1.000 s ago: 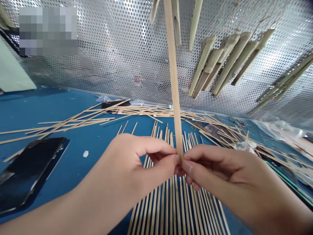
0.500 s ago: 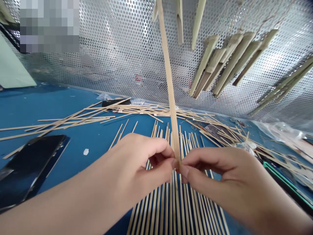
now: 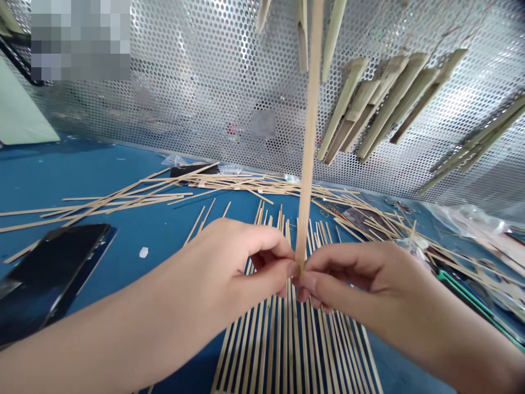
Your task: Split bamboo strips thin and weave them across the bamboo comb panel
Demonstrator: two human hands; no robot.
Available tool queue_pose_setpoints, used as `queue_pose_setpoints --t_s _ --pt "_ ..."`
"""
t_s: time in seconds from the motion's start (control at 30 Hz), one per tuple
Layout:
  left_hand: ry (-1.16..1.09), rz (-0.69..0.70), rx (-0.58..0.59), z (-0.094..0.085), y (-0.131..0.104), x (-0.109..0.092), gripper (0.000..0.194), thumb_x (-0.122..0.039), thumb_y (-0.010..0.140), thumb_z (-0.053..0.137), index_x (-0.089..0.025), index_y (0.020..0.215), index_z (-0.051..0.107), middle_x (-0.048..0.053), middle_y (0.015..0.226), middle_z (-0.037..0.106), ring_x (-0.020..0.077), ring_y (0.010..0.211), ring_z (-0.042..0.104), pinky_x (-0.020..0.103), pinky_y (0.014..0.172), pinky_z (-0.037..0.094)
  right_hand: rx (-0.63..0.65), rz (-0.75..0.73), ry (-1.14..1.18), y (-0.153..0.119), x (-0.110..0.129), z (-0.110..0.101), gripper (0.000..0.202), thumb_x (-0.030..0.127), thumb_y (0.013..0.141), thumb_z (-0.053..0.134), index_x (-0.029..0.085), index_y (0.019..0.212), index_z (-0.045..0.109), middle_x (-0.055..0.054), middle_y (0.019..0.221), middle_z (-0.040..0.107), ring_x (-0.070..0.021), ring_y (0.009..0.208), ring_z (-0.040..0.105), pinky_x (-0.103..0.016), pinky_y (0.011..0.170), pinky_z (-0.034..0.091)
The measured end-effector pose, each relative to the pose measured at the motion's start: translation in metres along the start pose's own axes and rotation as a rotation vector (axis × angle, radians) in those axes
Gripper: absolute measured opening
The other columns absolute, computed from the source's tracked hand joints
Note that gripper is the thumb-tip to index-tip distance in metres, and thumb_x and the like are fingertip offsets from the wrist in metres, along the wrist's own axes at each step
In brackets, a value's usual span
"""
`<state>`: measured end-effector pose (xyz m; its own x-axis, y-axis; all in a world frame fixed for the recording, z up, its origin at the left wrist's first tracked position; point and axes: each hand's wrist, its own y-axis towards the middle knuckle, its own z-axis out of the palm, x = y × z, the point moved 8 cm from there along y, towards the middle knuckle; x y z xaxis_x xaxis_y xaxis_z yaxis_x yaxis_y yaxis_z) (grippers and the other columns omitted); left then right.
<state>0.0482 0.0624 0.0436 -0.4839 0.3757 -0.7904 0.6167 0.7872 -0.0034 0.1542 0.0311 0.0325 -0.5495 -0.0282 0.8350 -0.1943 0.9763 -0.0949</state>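
A black-screened device [image 3: 53,276] was seen at far left on the blue table [image 3: 158,232], with loose strips [image 3: 118,198] strewn behind it. By the left hand [image 3: 241,262], its grip closed, the lower end of a pale flat strip [image 3: 310,131] was pinched, the strip held nearly upright above a row of slender strips [image 3: 275,350] laid side by side. The same end was pinched in the right hand's [image 3: 365,273] closed grip. Farther right, split bamboo pieces [image 3: 388,104] were suspended by a perforated metal screen [image 3: 197,93].

The blue tabletop [image 3: 96,167] is strewn with loose pale strips [image 3: 241,183]. Parallel slats [image 3: 290,350] and a dark device [image 3: 53,273] are laid there.
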Motion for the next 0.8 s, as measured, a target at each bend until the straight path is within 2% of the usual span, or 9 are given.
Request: queue_pose_setpoints --t_s 0.1,0.27,0.4,0.57,0.8 --pt "-0.021 -0.026 0.0 -0.002 0.001 -0.001 0.02 -0.022 0.081 0.052 -0.022 0.063 0.063 -0.01 0.058 0.062 0.0068 0.055 0.053 0.014 0.048 0.034 0.078 0.033 0.052 0.001 -0.004 0.002 0.018 0.022 0.081 0.05 0.019 0.07 0.064 0.0 0.067 0.063 -0.0122 0.064 0.056 -0.02 0.056 0.044" --pt "-0.08 -0.017 0.004 -0.001 0.003 0.002 0.015 -0.022 0.076 0.056 -0.022 0.063 0.065 -0.009 0.057 0.062 0.0069 0.054 0.054 0.014 0.049 0.036 0.069 0.041 0.018 0.003 -0.007 0.001 0.017 0.023 0.081 0.051 0.019 0.069 0.062 0.002 0.061 0.057 -0.0111 0.058 0.052 -0.02 0.051 0.04" --pt "-0.074 -0.038 0.0 0.001 0.004 0.008 0.012 -0.022 0.071 0.056 -0.022 0.063 0.065 -0.009 0.056 0.06 0.0067 0.053 0.053 0.013 0.047 0.036 0.063 -0.035 -0.063 0.004 -0.001 0.002 0.019 0.021 0.08 0.052 0.018 0.064 0.061 0.004 0.056 0.054 -0.0081 0.054 0.047 -0.017 0.048 0.036" --pt "0.009 -0.068 -0.002 0.0 -0.003 0.003 0.013 -0.022 0.072 0.056 -0.023 0.061 0.061 -0.01 0.055 0.056 0.0059 0.051 0.047 0.015 0.044 0.03 -0.005 -0.049 -0.111 0.003 0.002 0.0 0.017 0.014 0.074 0.053 0.017 0.058 0.059 0.006 0.051 0.049 -0.006 0.05 0.043 -0.015 0.045 0.033" --pt "0.096 0.013 -0.035 0.001 -0.006 -0.004 0.015 -0.02 0.077 0.054 -0.022 0.064 0.06 -0.01 0.056 0.054 0.0059 0.051 0.045 0.016 0.048 0.031 -0.089 -0.096 -0.168 -0.001 0.004 0.0 0.018 0.015 0.07 0.05 0.017 0.053 0.053 0.005 0.048 0.043 -0.0067 0.047 0.037 -0.016 0.041 0.029"
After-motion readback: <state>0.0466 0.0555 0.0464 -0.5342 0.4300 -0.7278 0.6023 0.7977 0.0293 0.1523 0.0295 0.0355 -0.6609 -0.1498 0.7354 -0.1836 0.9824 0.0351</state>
